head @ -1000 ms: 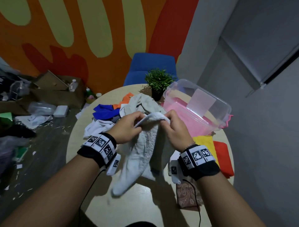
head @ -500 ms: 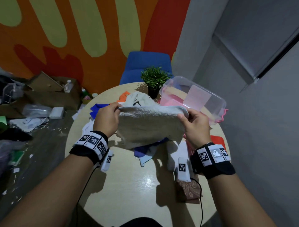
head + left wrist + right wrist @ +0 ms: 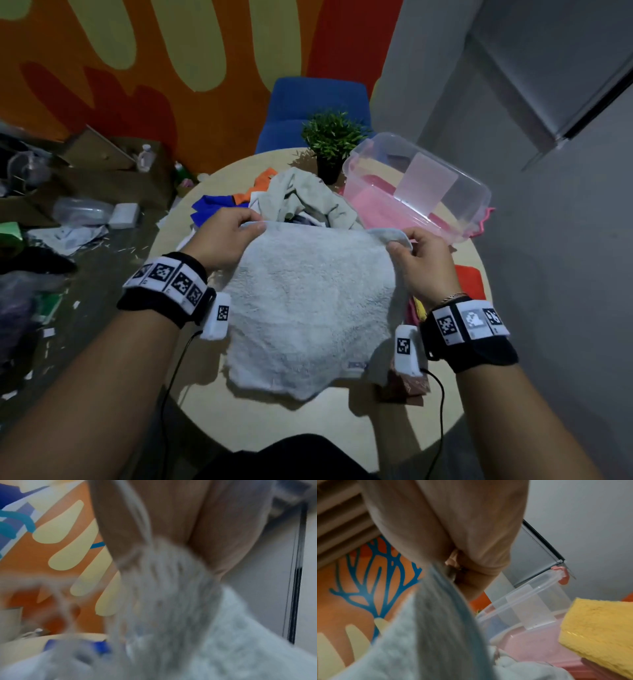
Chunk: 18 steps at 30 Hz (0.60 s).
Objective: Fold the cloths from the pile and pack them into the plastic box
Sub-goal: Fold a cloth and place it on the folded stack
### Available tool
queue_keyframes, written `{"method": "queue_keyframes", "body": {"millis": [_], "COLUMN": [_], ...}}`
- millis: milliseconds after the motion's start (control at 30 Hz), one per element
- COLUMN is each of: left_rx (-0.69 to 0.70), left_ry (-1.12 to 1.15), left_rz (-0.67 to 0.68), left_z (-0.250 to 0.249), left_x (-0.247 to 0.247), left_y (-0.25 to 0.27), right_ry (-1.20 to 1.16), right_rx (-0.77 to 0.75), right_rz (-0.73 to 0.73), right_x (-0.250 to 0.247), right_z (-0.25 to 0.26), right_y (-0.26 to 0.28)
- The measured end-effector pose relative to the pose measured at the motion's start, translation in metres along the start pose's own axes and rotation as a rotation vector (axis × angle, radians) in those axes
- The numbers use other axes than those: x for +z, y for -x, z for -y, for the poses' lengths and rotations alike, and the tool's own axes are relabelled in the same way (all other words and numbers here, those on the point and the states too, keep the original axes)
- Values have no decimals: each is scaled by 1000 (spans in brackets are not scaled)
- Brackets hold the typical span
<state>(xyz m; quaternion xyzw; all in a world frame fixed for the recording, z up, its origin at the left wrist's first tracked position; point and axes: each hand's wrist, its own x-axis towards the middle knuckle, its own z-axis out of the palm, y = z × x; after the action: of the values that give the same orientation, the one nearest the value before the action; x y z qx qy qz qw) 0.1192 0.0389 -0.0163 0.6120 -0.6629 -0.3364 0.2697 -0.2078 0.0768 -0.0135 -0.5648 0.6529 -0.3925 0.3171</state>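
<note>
A person stands at a round, pale wooden table holding up a fluffy white terry towel by its two upper corners. The left hand pinches the left corner between thumb and curled fingers, and the right hand pinches the right corner the same way, so the towel hangs spread between them, its lower edge drooping toward the tabletop. Up close from the left wrist the same cloth is blurred but clearly caught between the fingers; from the right wrist it runs up into the closed fingers.

Behind the towel lies the heap of unfolded cloths, grey-white on top with blue and orange pieces beneath. To its right sits the clear plastic box, tilted, with something pink showing inside. A small potted green plant stands between pile and box, just beside both. Near the right wrist rest a yellow cloth and a red-orange cloth. A blue chair stands beyond the table.
</note>
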Motion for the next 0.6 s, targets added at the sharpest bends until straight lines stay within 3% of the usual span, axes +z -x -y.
{"method": "queue_keyframes", "body": {"millis": [167, 233, 433, 600], "left_rx": [-109, -143, -213, -236], "left_ry": [-56, -82, -305, -359], "left_rz": [-30, 22, 564, 777], "left_z": [47, 63, 100, 113], "left_x": [34, 43, 63, 83], "left_y": [-6, -1, 31, 49], "right_ry": [266, 362, 632, 734], "right_rx": [3, 6, 107, 195], "right_rz": [81, 170, 510, 723], "right_x": [28, 37, 46, 46], "right_z": [-34, -53, -102, -111], "right_y": [-12, -6, 38, 58]}}
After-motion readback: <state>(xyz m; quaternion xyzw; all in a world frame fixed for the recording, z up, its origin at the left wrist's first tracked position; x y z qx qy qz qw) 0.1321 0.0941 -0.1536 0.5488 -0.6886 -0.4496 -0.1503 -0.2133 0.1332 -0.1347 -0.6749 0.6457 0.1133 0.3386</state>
